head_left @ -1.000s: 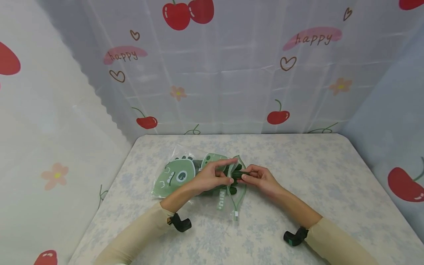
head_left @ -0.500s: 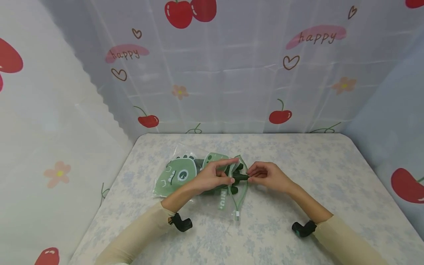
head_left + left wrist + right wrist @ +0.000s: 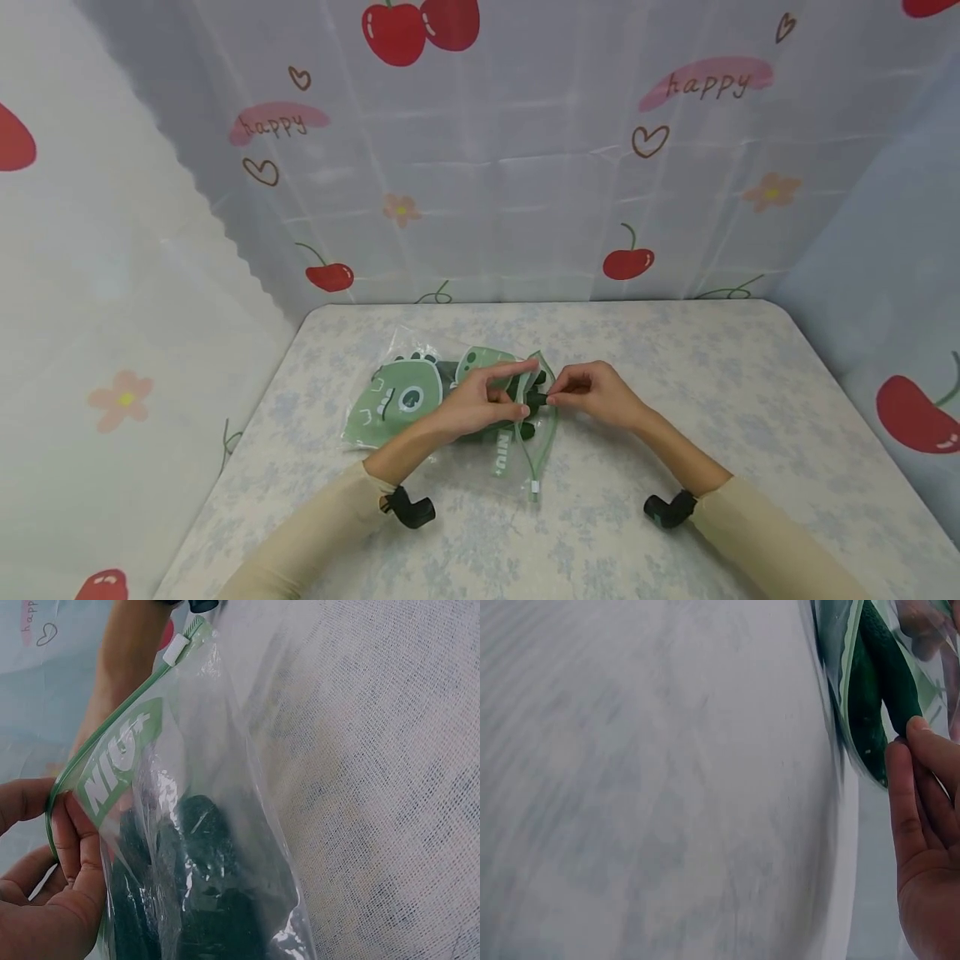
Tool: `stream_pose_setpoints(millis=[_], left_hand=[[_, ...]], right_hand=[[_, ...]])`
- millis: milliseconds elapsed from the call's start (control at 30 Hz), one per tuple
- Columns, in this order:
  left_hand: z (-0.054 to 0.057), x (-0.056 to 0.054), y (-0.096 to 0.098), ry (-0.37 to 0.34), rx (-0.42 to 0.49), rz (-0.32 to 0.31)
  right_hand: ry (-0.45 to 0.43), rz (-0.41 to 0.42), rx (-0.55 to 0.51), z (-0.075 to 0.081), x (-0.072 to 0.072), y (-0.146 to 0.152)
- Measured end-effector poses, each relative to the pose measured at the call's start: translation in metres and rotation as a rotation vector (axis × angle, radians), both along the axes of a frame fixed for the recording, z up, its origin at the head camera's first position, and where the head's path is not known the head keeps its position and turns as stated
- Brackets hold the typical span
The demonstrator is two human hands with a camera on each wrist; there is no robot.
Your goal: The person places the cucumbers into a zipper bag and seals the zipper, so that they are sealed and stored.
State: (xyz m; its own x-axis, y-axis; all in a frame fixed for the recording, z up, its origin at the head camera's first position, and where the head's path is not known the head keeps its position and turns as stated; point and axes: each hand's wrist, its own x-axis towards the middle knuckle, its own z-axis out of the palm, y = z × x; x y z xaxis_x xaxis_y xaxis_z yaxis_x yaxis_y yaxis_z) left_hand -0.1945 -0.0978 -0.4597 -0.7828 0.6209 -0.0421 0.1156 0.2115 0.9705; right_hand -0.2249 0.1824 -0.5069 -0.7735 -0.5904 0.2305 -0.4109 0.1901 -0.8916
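A clear slider zip bag (image 3: 397, 403) with a green cartoon dinosaur print lies on the table, its mouth to the right. Dark green cucumbers (image 3: 206, 862) fill it and show through the plastic. My left hand (image 3: 480, 402) holds the mouth at the green zip edge, thumb and index finger spread apart. With thumb and fingertips, my right hand (image 3: 596, 392) pinches the end of one cucumber (image 3: 894, 667) at the bag's opening. Another cucumber (image 3: 865, 709) lies beside it in the right wrist view. The white slider (image 3: 176, 649) sits at the near end of the zip.
A pale floral cloth covers the table (image 3: 675, 350). Behind it hangs a curtain (image 3: 517, 192) printed with cherries, with more such sheets at both sides. Black wrist cameras (image 3: 411, 507) are strapped to both forearms.
My right hand drew back right to the cucumber's tip, then moved left again. The cucumber now sticks out less from the bag mouth. My left hand stays in place.
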Motion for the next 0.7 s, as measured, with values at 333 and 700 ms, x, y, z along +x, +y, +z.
stream_pose_setpoints(millis=[333, 700], left_hand=[[-0.002, 0.0, 0.002, -0.02, 0.017, -0.007], [-0.001, 0.0, 0.012, 0.193, -0.125, 0.018]], right_hand=[[-0.005, -0.072, 0.021, -0.002, 0.0, -0.023], [-0.07, -0.184, 0.053, 0.003, 0.013, 0.025]])
